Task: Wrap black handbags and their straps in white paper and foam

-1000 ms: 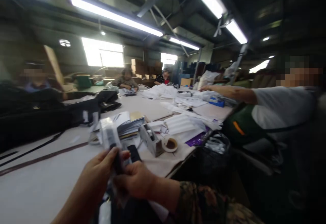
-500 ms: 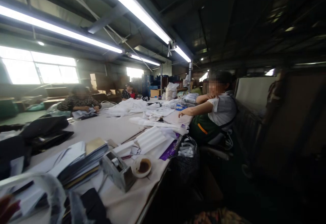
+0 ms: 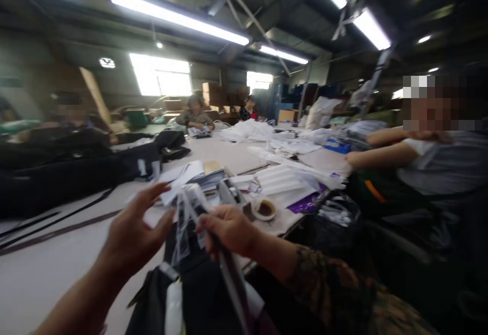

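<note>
1. The right hand is pinching a clear plastic sleeve above the pale surface.
2. The left hand is hovering just beside the sleeve, fingers spread wide, holding nothing.
3. A seated person is leaning on the surface to the right.

You faced a long pale worktable in a dim workshop, under fluorescent ceiling tubes, with bright windows behind.

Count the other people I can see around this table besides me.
4: one person close on the right, one at far left, two at the far end. Blur and clutter may hide more.
</note>
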Demonstrator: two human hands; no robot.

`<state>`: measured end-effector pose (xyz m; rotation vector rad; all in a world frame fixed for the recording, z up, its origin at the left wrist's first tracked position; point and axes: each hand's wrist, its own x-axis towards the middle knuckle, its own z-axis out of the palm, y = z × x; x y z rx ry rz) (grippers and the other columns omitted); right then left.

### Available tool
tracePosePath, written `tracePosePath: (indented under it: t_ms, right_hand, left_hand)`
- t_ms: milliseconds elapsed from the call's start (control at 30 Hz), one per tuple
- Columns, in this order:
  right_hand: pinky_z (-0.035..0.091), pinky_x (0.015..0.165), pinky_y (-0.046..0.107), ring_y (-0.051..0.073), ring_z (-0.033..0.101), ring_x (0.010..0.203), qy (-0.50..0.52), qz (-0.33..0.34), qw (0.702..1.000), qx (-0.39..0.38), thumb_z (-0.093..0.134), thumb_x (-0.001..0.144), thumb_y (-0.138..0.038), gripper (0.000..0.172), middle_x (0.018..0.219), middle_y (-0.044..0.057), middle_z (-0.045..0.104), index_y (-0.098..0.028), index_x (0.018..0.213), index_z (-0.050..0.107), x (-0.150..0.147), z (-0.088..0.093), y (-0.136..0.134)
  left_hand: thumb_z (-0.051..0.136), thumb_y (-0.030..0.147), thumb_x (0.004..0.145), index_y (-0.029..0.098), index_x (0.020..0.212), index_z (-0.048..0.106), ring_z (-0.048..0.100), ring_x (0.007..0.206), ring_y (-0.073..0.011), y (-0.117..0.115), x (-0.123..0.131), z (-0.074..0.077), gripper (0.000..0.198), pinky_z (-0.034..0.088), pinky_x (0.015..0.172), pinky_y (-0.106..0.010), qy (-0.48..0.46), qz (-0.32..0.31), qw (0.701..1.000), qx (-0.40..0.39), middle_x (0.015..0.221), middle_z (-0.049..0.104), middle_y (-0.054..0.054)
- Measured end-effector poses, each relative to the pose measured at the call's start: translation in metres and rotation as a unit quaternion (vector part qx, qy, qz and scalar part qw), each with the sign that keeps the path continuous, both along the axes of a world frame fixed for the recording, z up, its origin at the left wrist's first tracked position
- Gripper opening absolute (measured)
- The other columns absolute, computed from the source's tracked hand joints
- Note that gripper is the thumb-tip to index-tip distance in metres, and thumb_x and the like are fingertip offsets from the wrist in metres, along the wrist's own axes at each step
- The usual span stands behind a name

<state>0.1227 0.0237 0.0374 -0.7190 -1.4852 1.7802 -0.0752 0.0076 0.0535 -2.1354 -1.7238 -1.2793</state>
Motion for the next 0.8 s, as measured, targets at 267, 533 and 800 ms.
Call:
tracePosePath:
  t_ms: [267,533,800]
  right_hand:
    - [0.030,0.033,0.017,0.007,0.044,0.030,0.100,-0.005,0.986,0.136,0.066,0.087,-0.049,0.032,0.043,-0.007,0.054,-0.017,0.081,0.064,0.041,0.075,-0.037]
    - [0.034,0.041,0.023,0.007,0.040,0.032,0.125,-0.088,0.967,0.206,0.067,0.089,-0.045,0.028,0.040,-0.007,0.046,-0.020,0.078,0.068,0.059,0.103,-0.052]
    - [0.034,0.042,0.024,0.007,0.040,0.032,0.157,-0.102,0.954,0.236,0.068,0.089,-0.045,0.027,0.040,-0.008,0.046,-0.020,0.077,0.067,0.050,0.109,-0.043]
  left_hand:
    - [0.051,0.025,0.092,0.018,0.107,0.071,0.067,0.088,-0.0216,0.038,0.021,0.001,0.026,0.049,0.084,-0.030,0.018,-0.122,0.992,-0.019,0.090,0.073,-0.008]
    - [0.052,0.028,0.093,0.017,0.083,0.074,0.059,0.066,-0.0150,0.043,-0.001,-0.100,0.026,0.044,0.066,-0.023,0.046,-0.069,0.978,-0.193,0.071,0.068,-0.003]
    - [0.061,0.024,0.080,0.024,0.073,0.075,0.066,0.076,-0.0219,0.023,-0.021,-0.152,0.015,0.047,0.069,-0.028,0.135,-0.010,0.927,-0.349,0.071,0.070,-0.004]
